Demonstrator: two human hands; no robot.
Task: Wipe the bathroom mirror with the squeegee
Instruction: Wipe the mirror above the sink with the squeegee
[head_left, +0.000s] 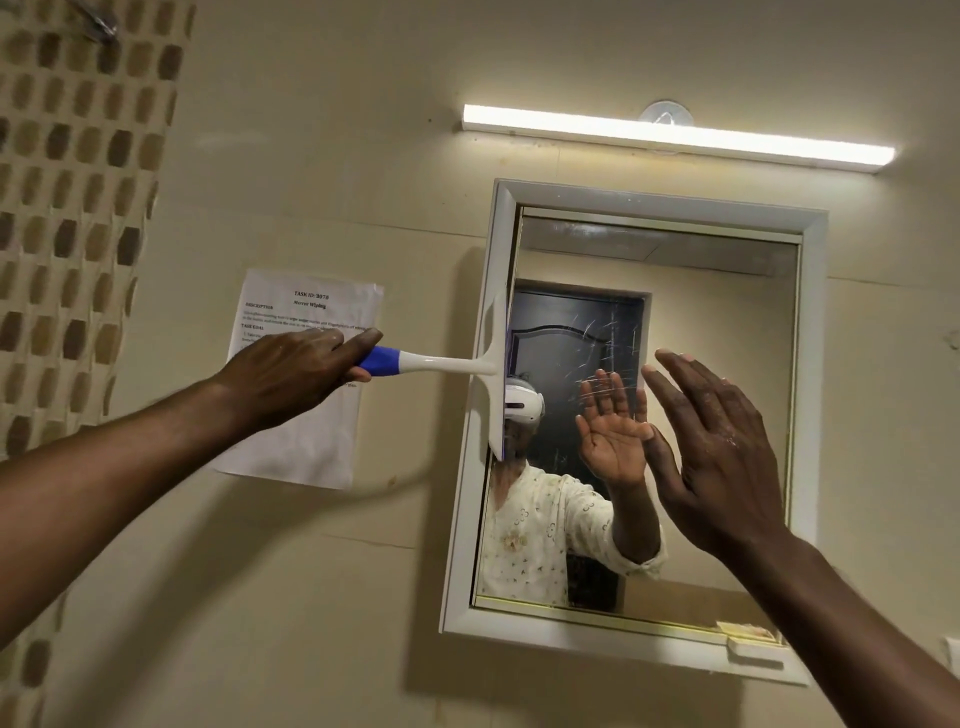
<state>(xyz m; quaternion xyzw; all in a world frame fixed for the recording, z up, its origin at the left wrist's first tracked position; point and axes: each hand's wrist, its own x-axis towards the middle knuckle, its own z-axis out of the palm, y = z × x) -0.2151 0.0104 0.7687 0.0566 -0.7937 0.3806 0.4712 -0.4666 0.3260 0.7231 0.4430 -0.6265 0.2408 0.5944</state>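
Observation:
A white-framed mirror (727, 322) hangs on the beige wall, with scratch-like streaks near its middle. My left hand (291, 371) grips the blue end of a white squeegee (441, 364). Its blade stands upright at the mirror's left edge, against the glass by the frame. My right hand (717, 447) is held flat in front of the glass, fingers straight and spread, wet on the back; whether it touches the glass I cannot tell. Its reflection shows in the mirror.
A printed task sheet (306, 415) is stuck to the wall left of the mirror. A lit tube lamp (675, 136) sits above the frame. Brown mosaic tiles (67, 208) cover the far left wall. A small white object (753, 649) rests on the frame's lower right ledge.

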